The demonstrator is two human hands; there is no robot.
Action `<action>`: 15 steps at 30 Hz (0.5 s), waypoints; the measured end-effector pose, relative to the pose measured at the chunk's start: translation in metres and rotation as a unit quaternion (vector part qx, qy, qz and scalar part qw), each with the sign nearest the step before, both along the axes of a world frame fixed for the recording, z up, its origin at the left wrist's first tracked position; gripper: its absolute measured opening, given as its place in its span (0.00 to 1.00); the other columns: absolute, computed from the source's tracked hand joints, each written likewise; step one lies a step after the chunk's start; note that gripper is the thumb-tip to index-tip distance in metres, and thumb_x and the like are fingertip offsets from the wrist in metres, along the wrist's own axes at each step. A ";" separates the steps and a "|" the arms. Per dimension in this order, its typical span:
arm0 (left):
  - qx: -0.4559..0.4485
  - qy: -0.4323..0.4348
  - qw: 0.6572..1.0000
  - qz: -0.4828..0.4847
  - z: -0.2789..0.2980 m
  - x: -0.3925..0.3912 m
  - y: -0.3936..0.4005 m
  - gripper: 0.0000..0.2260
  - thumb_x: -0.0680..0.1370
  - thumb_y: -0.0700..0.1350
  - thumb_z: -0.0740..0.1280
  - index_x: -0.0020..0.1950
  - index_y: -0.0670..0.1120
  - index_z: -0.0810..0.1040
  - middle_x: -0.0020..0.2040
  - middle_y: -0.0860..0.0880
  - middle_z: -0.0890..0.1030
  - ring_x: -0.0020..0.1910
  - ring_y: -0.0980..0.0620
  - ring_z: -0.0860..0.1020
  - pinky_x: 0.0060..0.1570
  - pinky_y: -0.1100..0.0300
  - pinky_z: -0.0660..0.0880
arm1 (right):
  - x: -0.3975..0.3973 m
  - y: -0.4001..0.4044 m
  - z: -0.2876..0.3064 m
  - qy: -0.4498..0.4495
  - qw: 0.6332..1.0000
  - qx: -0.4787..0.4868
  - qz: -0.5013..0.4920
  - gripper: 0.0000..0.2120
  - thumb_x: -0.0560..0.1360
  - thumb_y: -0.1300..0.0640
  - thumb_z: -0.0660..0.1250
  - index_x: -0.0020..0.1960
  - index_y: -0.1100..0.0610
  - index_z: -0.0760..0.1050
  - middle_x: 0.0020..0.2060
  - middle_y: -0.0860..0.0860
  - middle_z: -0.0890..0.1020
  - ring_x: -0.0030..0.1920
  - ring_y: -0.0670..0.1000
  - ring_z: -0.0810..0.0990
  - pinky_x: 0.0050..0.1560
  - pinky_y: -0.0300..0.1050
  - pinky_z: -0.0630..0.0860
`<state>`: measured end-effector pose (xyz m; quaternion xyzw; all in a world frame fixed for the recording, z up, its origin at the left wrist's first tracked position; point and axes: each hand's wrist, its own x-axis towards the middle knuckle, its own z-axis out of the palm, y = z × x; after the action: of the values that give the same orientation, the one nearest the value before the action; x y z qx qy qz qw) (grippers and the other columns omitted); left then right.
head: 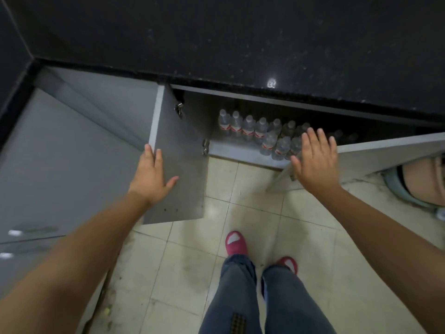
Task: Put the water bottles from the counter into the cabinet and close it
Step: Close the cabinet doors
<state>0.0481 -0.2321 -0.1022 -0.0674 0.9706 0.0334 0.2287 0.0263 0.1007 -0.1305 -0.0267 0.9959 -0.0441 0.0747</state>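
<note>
Several clear water bottles (pixel 248 128) with red-and-white labels stand in two rows on the floor of the open cabinet (pixel 231 153) under the black counter (pixel 240 44). The grey left door (pixel 183 165) swings out toward me. My left hand (pixel 150 175) lies on its outer edge with straight fingers and the thumb on the inner face. The right door (pixel 385 155) also stands ajar. My right hand (pixel 314 160) is spread flat at that door's free edge, partly covering the front bottles.
Pale floor tiles (pixel 187 261) stretch below me, with my legs in jeans and pink slippers (pixel 236 242) in the middle. A closed grey cabinet front (pixel 60 165) fills the left side. A light blue and beige object (pixel 419 186) sits on the floor at far right.
</note>
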 end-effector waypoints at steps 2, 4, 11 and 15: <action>0.047 -0.028 0.997 -0.052 0.003 0.006 0.010 0.37 0.80 0.55 0.59 0.77 0.38 0.44 0.77 0.36 0.37 0.78 0.41 0.39 0.77 0.52 0.45 | 0.001 0.000 0.000 -0.018 1.000 0.005 -0.002 0.37 0.73 0.42 0.40 0.75 0.64 0.55 0.76 0.60 0.57 0.77 0.59 0.52 0.76 0.56 0.45; 0.079 -0.063 0.988 -0.117 0.005 0.007 0.025 0.39 0.79 0.57 0.59 0.77 0.39 0.41 0.76 0.37 0.33 0.76 0.41 0.34 0.77 0.50 0.43 | 0.003 0.002 0.000 -0.016 1.000 0.001 0.003 0.37 0.73 0.43 0.40 0.75 0.64 0.54 0.76 0.59 0.56 0.77 0.58 0.51 0.76 0.55 0.44; 0.108 -0.036 0.977 -0.178 -0.006 -0.039 0.105 0.34 0.81 0.53 0.57 0.78 0.42 0.40 0.77 0.39 0.35 0.75 0.36 0.34 0.77 0.47 0.51 | -0.007 0.015 0.002 -0.014 0.997 0.047 0.067 0.33 0.69 0.61 0.70 0.71 0.65 0.64 0.72 0.61 0.66 0.73 0.62 0.64 0.73 0.55 0.54; 0.136 -0.025 0.964 -0.227 -0.015 -0.061 0.135 0.31 0.83 0.47 0.56 0.78 0.42 0.40 0.77 0.44 0.33 0.77 0.42 0.36 0.76 0.53 0.53 | -0.013 0.022 -0.004 0.041 0.992 0.087 0.085 0.32 0.59 0.61 0.75 0.62 0.66 0.74 0.60 0.61 0.80 0.59 0.62 0.80 0.59 0.59 0.76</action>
<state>-0.0131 -0.0970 -0.1174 0.1853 0.9408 0.1113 0.2612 0.0137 0.1225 -0.1349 -0.1063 0.9923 0.0500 0.0392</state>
